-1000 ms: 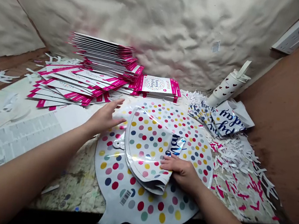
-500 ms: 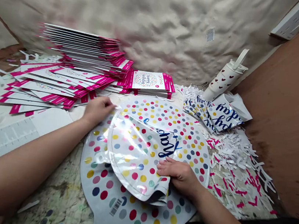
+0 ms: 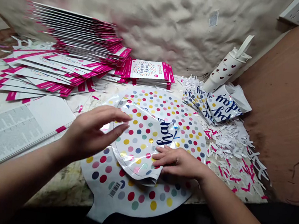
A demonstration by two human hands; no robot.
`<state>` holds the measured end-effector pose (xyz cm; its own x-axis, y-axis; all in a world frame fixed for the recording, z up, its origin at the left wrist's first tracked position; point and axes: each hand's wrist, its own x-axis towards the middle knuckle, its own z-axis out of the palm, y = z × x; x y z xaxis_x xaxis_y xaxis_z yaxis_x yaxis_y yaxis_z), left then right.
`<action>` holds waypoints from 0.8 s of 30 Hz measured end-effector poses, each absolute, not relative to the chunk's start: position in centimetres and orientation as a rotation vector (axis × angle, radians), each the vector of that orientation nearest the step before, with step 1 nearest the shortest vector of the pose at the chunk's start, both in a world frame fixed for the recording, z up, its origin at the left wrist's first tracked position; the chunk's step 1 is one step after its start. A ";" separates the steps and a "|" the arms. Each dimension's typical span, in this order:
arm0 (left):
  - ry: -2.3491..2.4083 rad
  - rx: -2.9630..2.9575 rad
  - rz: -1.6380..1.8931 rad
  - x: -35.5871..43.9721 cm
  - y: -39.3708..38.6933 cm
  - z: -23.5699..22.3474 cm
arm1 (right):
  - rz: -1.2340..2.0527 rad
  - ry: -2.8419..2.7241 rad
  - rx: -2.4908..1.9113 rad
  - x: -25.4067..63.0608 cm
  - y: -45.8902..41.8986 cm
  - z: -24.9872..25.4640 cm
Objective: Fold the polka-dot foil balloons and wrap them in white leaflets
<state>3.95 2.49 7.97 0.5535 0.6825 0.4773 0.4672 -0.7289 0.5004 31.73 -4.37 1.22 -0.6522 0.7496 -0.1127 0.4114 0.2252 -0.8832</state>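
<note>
A round foil balloon (image 3: 131, 198) printed with multicoloured dots lies flat on the table, its neck pointing toward me. Part of the foil is folded over on top as a shiny double layer (image 3: 139, 144) with dark blue script on it. My right hand (image 3: 178, 162) lies flat on this fold, fingers extended, pressing it down. My left hand (image 3: 93, 132) hovers just left of the fold with its fingers apart, holding nothing. The right hand hides the fold's lower right part.
Pink-edged printed cards lie in a tall stack (image 3: 76, 38) and a fanned pile (image 3: 40, 74) at the back left. A printed sheet (image 3: 4, 132) lies left. Paper scraps (image 3: 229, 153), script-printed foil balloons (image 3: 222, 107) and a heart-patterned white tumbler (image 3: 223, 70) sit right.
My left hand has lifted off the balloon's upper left edge and moved over beside the fold, fingers apart. The fold looks flatter under my right hand. The whole view has shifted up and left.
</note>
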 end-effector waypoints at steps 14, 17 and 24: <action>-0.080 2.332 0.093 9.2 -4.0 11.5 | 1.415 -1.119 -1.123 31.9 -2.1 2.6; 0.146 2.521 0.201 10.9 -1.0 7.4 | 1.070 -0.948 -1.012 31.5 -0.5 4.2; 0.920 2.666 0.378 11.7 5.1 -1.3 | 0.937 -1.130 -0.961 31.6 -0.4 5.1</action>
